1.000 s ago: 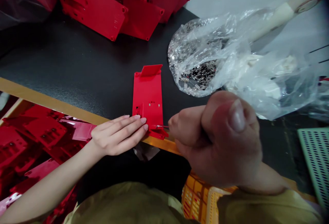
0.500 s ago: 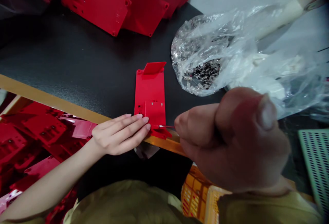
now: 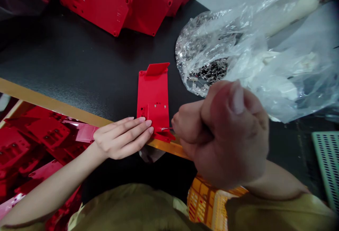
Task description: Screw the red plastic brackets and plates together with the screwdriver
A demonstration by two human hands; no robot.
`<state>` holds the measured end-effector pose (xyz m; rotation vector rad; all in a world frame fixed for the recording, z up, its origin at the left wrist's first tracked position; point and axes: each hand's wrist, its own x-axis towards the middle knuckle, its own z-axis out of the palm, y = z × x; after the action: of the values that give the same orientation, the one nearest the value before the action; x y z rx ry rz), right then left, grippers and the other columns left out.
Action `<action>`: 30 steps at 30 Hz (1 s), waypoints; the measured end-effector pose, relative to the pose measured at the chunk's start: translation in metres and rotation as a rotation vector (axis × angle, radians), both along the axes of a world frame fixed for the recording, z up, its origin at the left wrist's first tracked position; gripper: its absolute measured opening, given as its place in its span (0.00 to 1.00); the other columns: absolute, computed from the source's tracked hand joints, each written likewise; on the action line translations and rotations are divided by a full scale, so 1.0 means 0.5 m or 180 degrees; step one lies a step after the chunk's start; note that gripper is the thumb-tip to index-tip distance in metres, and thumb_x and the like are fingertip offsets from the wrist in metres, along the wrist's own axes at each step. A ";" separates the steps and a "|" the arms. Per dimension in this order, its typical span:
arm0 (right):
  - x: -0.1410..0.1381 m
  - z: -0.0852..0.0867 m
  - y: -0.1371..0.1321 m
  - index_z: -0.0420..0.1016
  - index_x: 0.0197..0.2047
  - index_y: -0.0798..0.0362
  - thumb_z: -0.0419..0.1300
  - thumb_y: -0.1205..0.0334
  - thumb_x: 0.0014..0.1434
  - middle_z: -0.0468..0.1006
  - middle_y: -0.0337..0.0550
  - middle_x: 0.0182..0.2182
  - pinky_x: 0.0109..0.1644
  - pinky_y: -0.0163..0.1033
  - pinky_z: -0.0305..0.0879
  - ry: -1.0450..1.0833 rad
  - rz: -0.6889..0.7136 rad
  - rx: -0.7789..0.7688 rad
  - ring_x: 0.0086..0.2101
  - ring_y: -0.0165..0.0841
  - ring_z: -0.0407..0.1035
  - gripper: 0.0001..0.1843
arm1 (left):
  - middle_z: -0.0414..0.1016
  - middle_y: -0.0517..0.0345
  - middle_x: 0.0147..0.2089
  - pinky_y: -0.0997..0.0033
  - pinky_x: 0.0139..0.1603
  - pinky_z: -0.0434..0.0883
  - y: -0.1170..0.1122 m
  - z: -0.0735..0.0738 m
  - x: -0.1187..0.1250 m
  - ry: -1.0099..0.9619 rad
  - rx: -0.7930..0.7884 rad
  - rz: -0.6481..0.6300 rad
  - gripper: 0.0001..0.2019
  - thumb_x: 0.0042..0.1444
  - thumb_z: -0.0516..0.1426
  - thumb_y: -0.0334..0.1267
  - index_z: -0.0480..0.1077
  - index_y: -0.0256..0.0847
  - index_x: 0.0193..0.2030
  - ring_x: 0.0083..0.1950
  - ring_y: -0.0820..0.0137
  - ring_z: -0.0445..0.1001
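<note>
A flat red plastic plate [image 3: 153,98] lies on the black table, its near end at the wooden edge. My left hand [image 3: 120,138] rests on the plate's near left corner, fingers stretched out flat and together. My right hand [image 3: 225,132] is a closed fist close to the camera, pinching a thin metal pin [image 3: 166,129] whose tip touches the plate's near right corner. What else the fist holds is hidden.
A clear plastic bag [image 3: 238,58] with several small metal parts lies right of the plate. Red plastic housings [image 3: 119,1] are stacked at the back. A bin of red parts [image 3: 34,142] sits low at the left, an orange crate [image 3: 209,202] below, a green perforated tray [image 3: 327,164] at the right.
My right fist has shifted a little left, bringing the pin closer in to the plate's corner. My left hand and the plate have stayed in place.
</note>
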<state>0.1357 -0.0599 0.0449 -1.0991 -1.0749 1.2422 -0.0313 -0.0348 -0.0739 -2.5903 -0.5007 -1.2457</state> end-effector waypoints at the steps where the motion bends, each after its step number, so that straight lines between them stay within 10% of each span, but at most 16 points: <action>1: -0.003 -0.003 0.005 0.47 0.20 0.52 0.63 0.43 0.56 0.47 0.31 0.14 0.17 0.39 0.41 -0.0064 0.0003 0.0087 0.15 0.22 0.37 0.32 | 0.83 0.62 0.42 0.78 0.46 0.79 0.000 0.000 0.000 -0.0038 0.0033 -0.0015 0.09 0.66 0.53 0.29 0.75 0.40 0.42 0.41 0.74 0.82; 10: -0.043 -0.024 0.047 0.50 0.19 0.51 0.63 0.55 0.60 0.51 0.30 0.14 0.19 0.38 0.45 0.0161 -0.0030 0.0352 0.15 0.24 0.42 0.28 | 0.82 0.56 0.46 0.73 0.55 0.77 -0.012 -0.002 -0.006 0.0116 -0.0302 0.0013 0.08 0.64 0.56 0.30 0.74 0.37 0.47 0.48 0.70 0.81; 16: 0.005 -0.010 0.067 0.49 0.20 0.50 0.64 0.43 0.56 0.47 0.27 0.13 0.15 0.35 0.36 0.0595 0.0299 -0.0136 0.13 0.22 0.37 0.31 | 0.81 0.51 0.50 0.70 0.55 0.77 -0.014 -0.036 -0.007 -0.0103 -0.0180 -0.0019 0.12 0.61 0.59 0.29 0.73 0.35 0.52 0.52 0.67 0.80; 21: 0.096 0.000 0.036 0.60 0.22 0.51 0.64 0.43 0.55 0.57 0.29 0.17 0.20 0.32 0.41 -0.0924 -0.0031 -0.0056 0.17 0.22 0.47 0.25 | 0.81 0.50 0.50 0.69 0.53 0.78 -0.013 -0.048 -0.007 -0.0166 -0.0191 0.0049 0.14 0.62 0.58 0.32 0.71 0.37 0.54 0.52 0.66 0.80; 24: 0.120 -0.028 0.009 0.70 0.28 0.52 0.72 0.52 0.46 0.66 0.31 0.19 0.25 0.32 0.48 -0.1985 0.0652 -0.0914 0.22 0.24 0.55 0.17 | 0.82 0.49 0.48 0.69 0.53 0.78 -0.013 -0.044 -0.006 -0.0180 -0.0101 0.0056 0.15 0.61 0.60 0.32 0.71 0.36 0.55 0.50 0.66 0.80; 30: 0.109 -0.069 0.024 0.70 0.24 0.55 0.71 0.50 0.47 0.73 0.36 0.18 0.29 0.33 0.57 -0.1888 0.1445 -0.1660 0.22 0.26 0.64 0.19 | 0.82 0.50 0.48 0.69 0.51 0.78 -0.018 -0.039 -0.006 -0.0137 -0.0116 0.0171 0.15 0.61 0.60 0.35 0.71 0.39 0.55 0.49 0.66 0.81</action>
<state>0.1904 -0.0479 0.0105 -1.7597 -1.5525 1.6639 -0.0340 -0.0438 -0.0935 -2.5665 -0.6025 -1.2886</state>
